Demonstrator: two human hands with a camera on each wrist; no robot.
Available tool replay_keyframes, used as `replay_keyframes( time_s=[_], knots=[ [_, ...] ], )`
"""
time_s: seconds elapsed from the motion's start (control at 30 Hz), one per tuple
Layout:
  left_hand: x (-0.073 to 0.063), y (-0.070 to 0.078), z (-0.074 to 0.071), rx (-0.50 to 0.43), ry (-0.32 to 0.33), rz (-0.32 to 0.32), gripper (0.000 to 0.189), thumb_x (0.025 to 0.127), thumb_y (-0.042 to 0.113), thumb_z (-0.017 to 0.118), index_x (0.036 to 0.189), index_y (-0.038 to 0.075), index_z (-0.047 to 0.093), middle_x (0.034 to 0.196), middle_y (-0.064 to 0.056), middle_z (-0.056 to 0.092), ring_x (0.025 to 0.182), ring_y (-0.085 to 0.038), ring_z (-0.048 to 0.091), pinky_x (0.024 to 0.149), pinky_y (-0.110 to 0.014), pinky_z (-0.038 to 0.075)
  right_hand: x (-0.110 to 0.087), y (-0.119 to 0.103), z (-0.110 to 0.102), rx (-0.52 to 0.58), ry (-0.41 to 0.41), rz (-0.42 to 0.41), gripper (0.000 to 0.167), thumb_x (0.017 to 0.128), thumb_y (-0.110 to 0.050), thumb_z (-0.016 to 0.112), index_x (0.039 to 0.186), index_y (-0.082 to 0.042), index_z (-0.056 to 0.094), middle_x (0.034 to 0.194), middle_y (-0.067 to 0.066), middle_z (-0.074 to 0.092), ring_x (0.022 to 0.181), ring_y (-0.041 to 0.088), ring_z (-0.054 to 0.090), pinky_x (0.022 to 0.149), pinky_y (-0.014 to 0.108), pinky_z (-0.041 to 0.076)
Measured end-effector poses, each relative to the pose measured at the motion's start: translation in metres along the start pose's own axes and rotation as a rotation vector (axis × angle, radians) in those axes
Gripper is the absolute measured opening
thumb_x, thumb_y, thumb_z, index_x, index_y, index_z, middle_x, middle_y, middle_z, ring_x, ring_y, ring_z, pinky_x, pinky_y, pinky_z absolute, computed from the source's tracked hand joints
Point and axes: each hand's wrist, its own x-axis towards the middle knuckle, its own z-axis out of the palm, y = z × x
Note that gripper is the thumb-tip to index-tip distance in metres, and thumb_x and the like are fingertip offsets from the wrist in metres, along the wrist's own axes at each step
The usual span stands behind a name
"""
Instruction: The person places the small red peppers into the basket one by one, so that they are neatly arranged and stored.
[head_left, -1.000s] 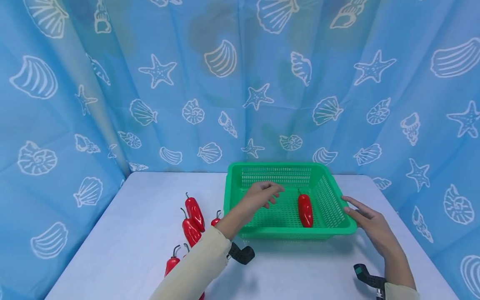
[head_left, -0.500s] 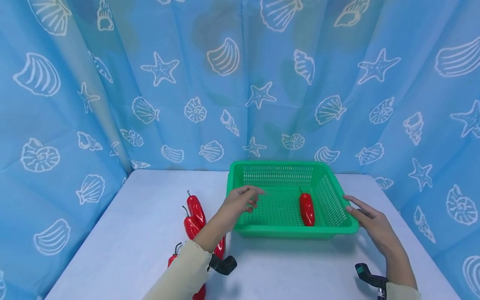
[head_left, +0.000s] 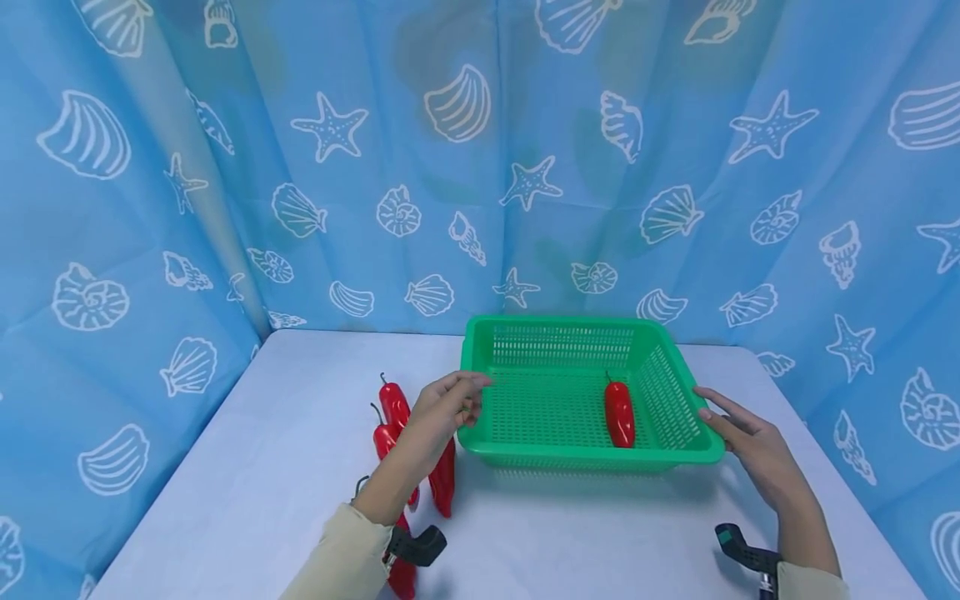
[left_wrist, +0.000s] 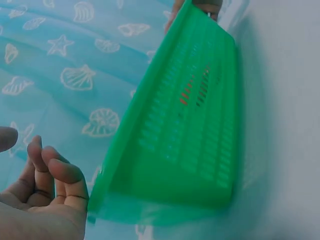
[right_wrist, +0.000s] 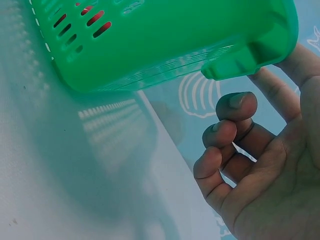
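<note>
- The left grip (head_left: 442, 408), fingers loosely bent around nothing, is hovering by the left rim of the green perforated plastic basket (head_left: 570, 457); contact isn't showing clearly.
- At least four long, glossy red peppers (head_left: 443, 482) are lying outside on the white tabletop (head_left: 300, 417), partly hidden, seemingly still awaiting handling.
- A single basketed red pepper (head_left: 620, 414) is lying right of centre, apparently representing everything done.
- The right grip (head_left: 753, 442) is pinching the basket's right rim, thumb and forefinger closing.

Left hand (head_left: 441, 407) loosely curled
</note>
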Motion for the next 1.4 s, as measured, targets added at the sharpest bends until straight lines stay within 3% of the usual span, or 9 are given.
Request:
replay_keyframes(
  time_s=[0.23,0.53,0.73,0.9,1.1,1.23,1.4],
  knots=[
    [-0.009,-0.009,-0.02,-0.017,0.093,-0.004,0.041,0.09,0.031,0.073,0.123,0.007,0.066,0.1,-0.015,0.059,0.092,-0.025,0.059,0.083,-0.031,0.052,0.0,0.0,0.004,-0.003,0.007,-0.006,0.068,0.098,-0.058,0.052,0.157,-0.03,0.033,0.162,0.021,0.019,0.141,0.05,0.027,0.103,0.071,0.03],
    [-0.024,-0.017,-0.043,0.01,0.16,-0.01,0.036,0.091,0.028,0.069,0.119,0.006,0.067,0.097,-0.014,0.059,0.093,-0.033,0.059,0.084,-0.04,0.051,0.0,0.0,0.002,-0.02,0.005,-0.009,0.066,0.098,-0.058,0.051,0.157,-0.033,0.032,0.163,0.022,0.018,0.141,0.053,0.025,0.102,0.072,0.029],
    [-0.032,-0.02,-0.053,0.023,0.217,-0.017,0.036,0.091,0.031,0.07,0.119,0.009,0.067,0.098,-0.017,0.058,0.088,-0.028,0.059,0.083,-0.04,0.052,-0.001,0.0,-0.006,-0.046,0.021,-0.004,0.066,0.099,-0.058,0.05,0.157,-0.033,0.031,0.162,0.023,0.02,0.139,0.054,0.026,0.101,0.073,0.029],
    [-0.041,-0.024,-0.064,0.099,0.285,-0.029,0.038,0.089,0.034,0.073,0.119,0.011,0.066,0.099,-0.019,0.059,0.096,-0.037,0.061,0.085,-0.041,0.052,0.002,-0.001,-0.004,-0.049,0.02,-0.002,0.067,0.098,-0.059,0.05,0.157,-0.033,0.031,0.162,0.023,0.019,0.14,0.054,0.025,0.101,0.074,0.028],
    [-0.055,-0.029,-0.078,0.167,0.334,-0.037,0.041,0.09,0.038,0.072,0.122,0.013,0.065,0.11,-0.021,0.059,0.104,-0.034,0.06,0.091,-0.045,0.051,0.003,0.001,0.001,-0.017,0.014,0.026,0.069,0.097,-0.06,0.051,0.157,-0.034,0.031,0.163,0.022,0.015,0.142,0.055,0.02,0.102,0.074,0.025],
    [-0.065,-0.033,-0.09,0.22,0.378,-0.048,0.043,0.092,0.039,0.07,0.124,0.012,0.064,0.11,-0.02,0.06,0.101,-0.032,0.059,0.089,-0.046,0.051,0.003,0.001,0.005,-0.012,0.015,0.037,0.069,0.096,-0.06,0.052,0.157,-0.033,0.031,0.163,0.021,0.016,0.142,0.054,0.019,0.103,0.074,0.024],
    [-0.076,-0.039,-0.102,0.294,0.432,-0.077,0.044,0.092,0.04,0.07,0.123,0.01,0.064,0.107,-0.017,0.061,0.097,-0.03,0.06,0.084,-0.038,0.052,0.004,-0.001,0.007,-0.017,0.027,0.053,0.072,0.095,-0.063,0.052,0.157,-0.033,0.031,0.163,0.021,0.016,0.143,0.054,0.018,0.103,0.074,0.023]
  ],
)
